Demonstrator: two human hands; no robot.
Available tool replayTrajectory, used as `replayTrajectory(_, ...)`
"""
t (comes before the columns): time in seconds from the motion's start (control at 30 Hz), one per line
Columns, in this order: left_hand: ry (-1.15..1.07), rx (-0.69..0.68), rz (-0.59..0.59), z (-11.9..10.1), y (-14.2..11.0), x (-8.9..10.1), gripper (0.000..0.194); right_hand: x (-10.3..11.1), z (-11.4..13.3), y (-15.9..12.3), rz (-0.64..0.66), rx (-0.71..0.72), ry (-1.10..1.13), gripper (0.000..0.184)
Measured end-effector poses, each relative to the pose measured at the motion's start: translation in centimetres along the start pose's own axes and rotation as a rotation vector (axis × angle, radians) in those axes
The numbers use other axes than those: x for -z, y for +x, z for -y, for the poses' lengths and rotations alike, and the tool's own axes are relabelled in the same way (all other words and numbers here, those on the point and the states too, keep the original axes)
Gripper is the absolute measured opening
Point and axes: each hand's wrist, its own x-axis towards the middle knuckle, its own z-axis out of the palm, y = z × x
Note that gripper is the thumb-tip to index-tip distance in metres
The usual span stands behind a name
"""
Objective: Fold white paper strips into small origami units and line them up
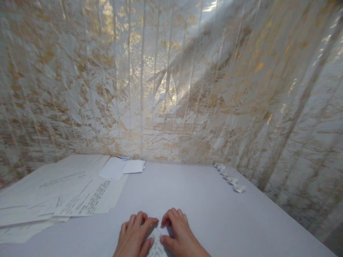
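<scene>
Both hands rest together at the near edge of a white table (pixel 198 200). My left hand (pixel 134 233) and my right hand (pixel 178 230) pinch a small folded piece of white paper (pixel 156 241) between them, with fingers curled and fingertips nearly touching above it. The paper is partly hidden under my thumbs and runs out of the bottom of the view.
Several printed paper sheets (pixel 61 194) lie spread over the table's left side, with smaller white slips (pixel 122 167) behind them. A row of several small folded paper pieces (pixel 230 177) lines the far right edge. A gold-patterned white curtain (pixel 171 78) hangs behind and to the right.
</scene>
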Motion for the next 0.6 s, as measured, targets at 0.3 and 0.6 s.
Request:
replayTrajectory(0.3,-0.161,-0.036,-0.026,0.5,0.0,-0.2,0.03,2.1,-1.4,-0.2,0.109,0.055,0.126,0.049)
replayTrajectory(0.6,-0.923,0.04,0.079,1.1,0.6,-1.0,0.025,-0.1,-1.1,-0.4,-0.027,0.155,0.367,0.014)
